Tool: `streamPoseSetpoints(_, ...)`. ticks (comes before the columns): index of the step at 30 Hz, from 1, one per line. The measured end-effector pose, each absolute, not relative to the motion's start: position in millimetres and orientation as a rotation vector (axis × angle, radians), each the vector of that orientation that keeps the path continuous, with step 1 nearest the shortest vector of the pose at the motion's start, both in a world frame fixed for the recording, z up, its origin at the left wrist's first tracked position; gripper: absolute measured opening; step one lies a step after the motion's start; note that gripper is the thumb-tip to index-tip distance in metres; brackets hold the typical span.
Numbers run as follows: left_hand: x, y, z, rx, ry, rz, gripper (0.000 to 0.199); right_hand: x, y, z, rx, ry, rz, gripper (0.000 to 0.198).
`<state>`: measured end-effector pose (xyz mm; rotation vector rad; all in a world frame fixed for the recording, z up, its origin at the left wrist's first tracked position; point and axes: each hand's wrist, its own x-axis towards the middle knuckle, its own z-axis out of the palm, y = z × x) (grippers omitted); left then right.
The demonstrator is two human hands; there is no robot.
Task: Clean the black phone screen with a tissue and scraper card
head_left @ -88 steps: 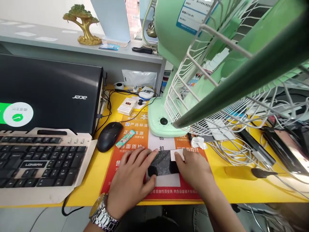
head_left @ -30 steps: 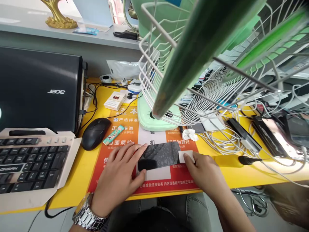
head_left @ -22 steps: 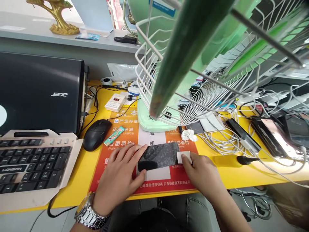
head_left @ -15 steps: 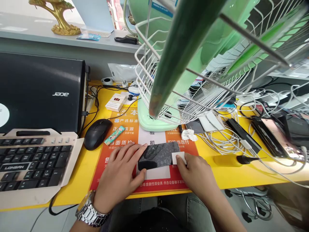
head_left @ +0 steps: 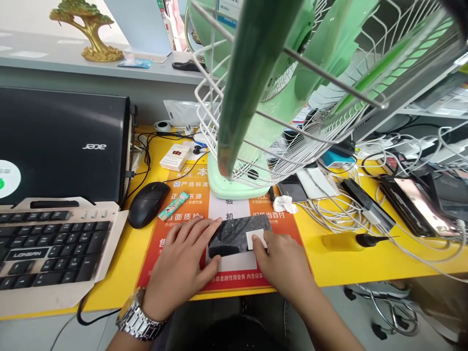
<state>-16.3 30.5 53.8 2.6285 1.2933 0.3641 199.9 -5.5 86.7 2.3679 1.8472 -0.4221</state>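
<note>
A black smartphone (head_left: pixel 232 237) lies flat on the printed red and orange mat (head_left: pixel 234 285), its dark glass blotchy with small bubble-like marks. My left hand (head_left: pixel 185 256) holds the phone's left end, index finger along the top edge and thumb at the lower edge. Between the thumb and fingers of my right hand (head_left: pixel 280 261) is a small white square card (head_left: pixel 255 239), pressed on the right part of the screen. Whether the card is stiff or soft, I cannot tell.
A green fan (head_left: pixel 237 187) with a wire cage rises just behind the phone. To the left are a mouse (head_left: pixel 148 204), keyboard (head_left: pixel 54 248) and laptop (head_left: pixel 62 146). Rightward lie crumpled tissue (head_left: pixel 285 204), a yellow bottle (head_left: pixel 341 241) with a needle tip and tangled white cables (head_left: pixel 321 214).
My right hand has slid the white card leftward across the phone's screen. My left hand and the phone stay in place. The head view has shifted slightly.
</note>
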Motion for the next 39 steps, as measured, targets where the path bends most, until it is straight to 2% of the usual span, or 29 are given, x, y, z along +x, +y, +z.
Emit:
streamPoseSetpoints(30,-15.2,29.9,57.1,2.577,1.304,0.354,0.064,172.4,-2.1,84.8,2.274,1.979,-0.38,0.036)
streamPoseSetpoints(39,-16.5,29.7,60.3,2.533,1.283,0.366,0.075,163.2,1.3,84.6,2.25,2.016,-0.392,0.035)
